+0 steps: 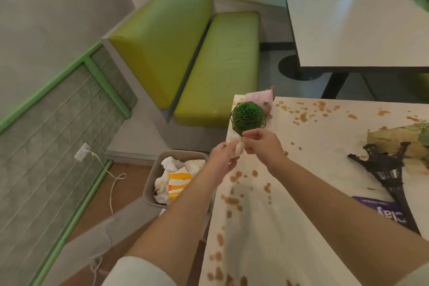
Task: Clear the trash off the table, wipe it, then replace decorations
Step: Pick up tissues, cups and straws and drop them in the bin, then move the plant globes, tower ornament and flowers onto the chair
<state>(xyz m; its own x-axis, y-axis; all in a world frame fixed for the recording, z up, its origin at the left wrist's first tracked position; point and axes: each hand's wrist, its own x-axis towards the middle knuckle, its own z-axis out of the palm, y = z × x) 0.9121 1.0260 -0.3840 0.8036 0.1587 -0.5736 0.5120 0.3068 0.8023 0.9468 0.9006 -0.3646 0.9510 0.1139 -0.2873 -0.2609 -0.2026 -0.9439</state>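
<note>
At the left edge of the stained white table (301, 227), both of my hands meet on a small crumpled white napkin (239, 149). My left hand (221, 160) cups it from below. My right hand (262, 145) pinches it from the right. Just behind the hands stands a green ball plant in a black wire frame (248, 118), with a pink paper package (260, 99) at the table's far corner. A black Eiffel Tower figure (383, 169) lies on the right side, next to dried leaves (399, 139) and a purple packet (387, 212).
A grey trash bin (157, 169) holding white paper and a yellow striped wrapper stands on the floor left of the table. Behind it is a green bench (216, 65). Another white table (352, 21) is at the back right. A white cable (112, 188) lies on the floor.
</note>
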